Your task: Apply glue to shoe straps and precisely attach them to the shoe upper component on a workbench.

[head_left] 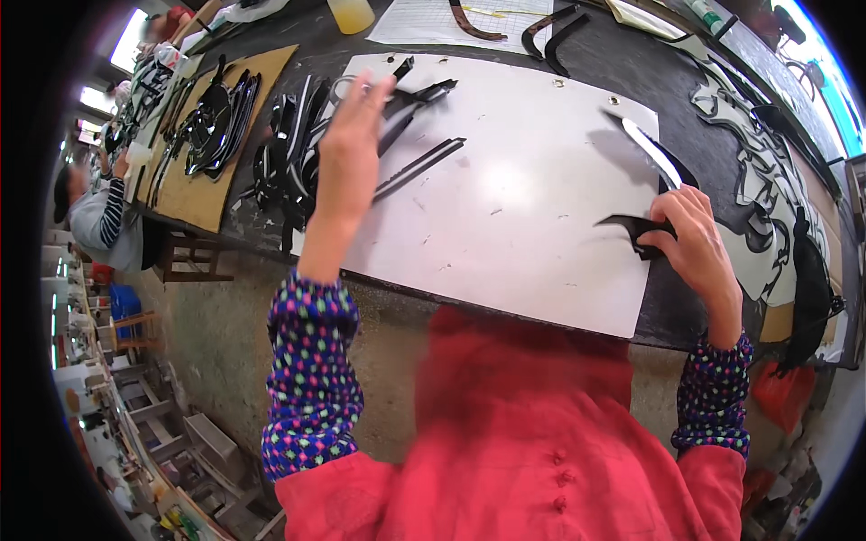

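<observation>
My left hand (350,149) is blurred over the left side of a white board (514,194). Its fingers look stretched out, with nothing visible held in them. Around it lie glossy black strips (419,169), some on the board and some in a pile (287,153) beside it. My right hand (693,236) is closed at the board's right edge. A black curved piece (636,231) with a pointed tip sticks out between its thumb and fingers. Just above the fingers is a long, curved glossy piece (654,151) with a bright white face; whether the hand grips it too is unclear.
Brown cardboard (257,86) with black glossy parts lies at the left. Curved cut shapes (753,180) cover the right. Curved strips (532,41), a gridded sheet (415,22) and a yellow container (350,13) stand at the back. A person (99,212) sits at far left.
</observation>
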Tool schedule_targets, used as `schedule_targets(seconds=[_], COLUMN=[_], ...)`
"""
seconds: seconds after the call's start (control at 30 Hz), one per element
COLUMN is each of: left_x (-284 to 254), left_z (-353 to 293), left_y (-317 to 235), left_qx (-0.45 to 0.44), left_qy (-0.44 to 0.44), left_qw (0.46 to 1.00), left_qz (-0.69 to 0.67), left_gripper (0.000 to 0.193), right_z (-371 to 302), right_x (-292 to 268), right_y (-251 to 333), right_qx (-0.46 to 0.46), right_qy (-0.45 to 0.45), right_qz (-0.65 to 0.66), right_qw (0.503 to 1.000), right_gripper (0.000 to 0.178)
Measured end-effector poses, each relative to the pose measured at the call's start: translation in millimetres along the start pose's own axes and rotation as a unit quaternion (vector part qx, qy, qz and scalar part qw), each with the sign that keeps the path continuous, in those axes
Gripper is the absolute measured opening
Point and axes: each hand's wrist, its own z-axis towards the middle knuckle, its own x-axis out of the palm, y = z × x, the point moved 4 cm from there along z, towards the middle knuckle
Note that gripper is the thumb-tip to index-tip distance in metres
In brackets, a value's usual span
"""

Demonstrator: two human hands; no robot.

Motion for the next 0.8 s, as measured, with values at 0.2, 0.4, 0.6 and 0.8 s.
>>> schedule_targets(seconds=[0.2,0.4,0.6,0.8], left_x=[-11.8,-61.9,-81.3,-99.8], left_z=[36.8,14.1,-21.0,-9.1], left_y=[34.8,46.3,179.1,215.9], left_qx=[-0.12,-0.06,-0.379,-0.379], left_qy=[-0.025,-0.089,0.059,-0.061], left_qw=[0.991,0.988,0.923,0.92], left_qz=[-0.056,0.112,0.04,-0.081], left_gripper=[0.054,0.026,0.062,0.034], right_z=[3.3,-0.1,-3.3,-7.1], right_x=[4.0,7.2,15.2,18.5], right_y=[3.3,-3.3,-10.0,-12.3], right_qx=[0.005,0.064,0.097,0.093], right_qy=[-0.01,0.007,-0.023,-0.038], right_qz=[-0.016,0.052,0.106,0.118], right_qw=[1.0,0.997,0.989,0.988], right_gripper=[0.033,0.033,0.034,0.034])
